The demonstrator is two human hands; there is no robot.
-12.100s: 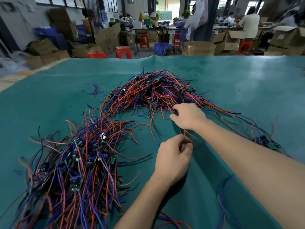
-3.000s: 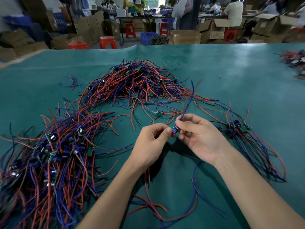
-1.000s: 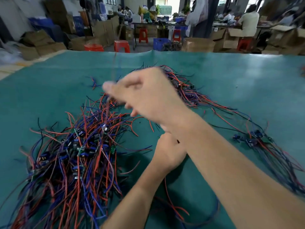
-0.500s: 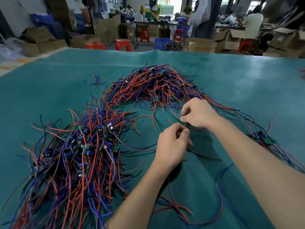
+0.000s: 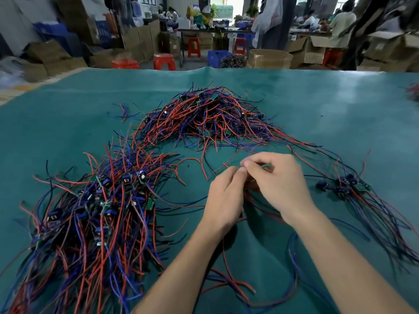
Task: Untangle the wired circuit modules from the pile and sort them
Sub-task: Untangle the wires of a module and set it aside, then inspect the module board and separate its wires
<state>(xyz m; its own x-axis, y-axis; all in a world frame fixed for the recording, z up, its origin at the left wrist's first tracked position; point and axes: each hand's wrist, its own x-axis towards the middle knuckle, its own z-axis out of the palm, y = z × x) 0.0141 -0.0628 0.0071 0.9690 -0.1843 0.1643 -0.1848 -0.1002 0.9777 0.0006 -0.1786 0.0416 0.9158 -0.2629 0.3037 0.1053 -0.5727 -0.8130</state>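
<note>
A tangled pile (image 5: 213,118) of red, blue and black wires with small circuit modules lies at the middle back of the green table (image 5: 68,109). A large sorted heap (image 5: 95,211) spreads at the left. A small group of modules (image 5: 342,186) with trailing wires lies at the right. My left hand (image 5: 224,198) and my right hand (image 5: 278,182) meet in front of the pile, fingertips together. Both pinch a small green module, its edge (image 5: 266,166) showing between my right fingers. Its wires (image 5: 229,282) trail toward me under my forearms.
Beyond the table's far edge (image 5: 204,68) stand cardboard boxes (image 5: 269,58), red stools (image 5: 164,62), a blue crate (image 5: 215,57) and people at benches. More wires (image 5: 413,91) show at the right edge.
Half a second ago my right hand reached at the pile's front edge. It has since drawn back toward me and met my left hand, both now pinching a module.
</note>
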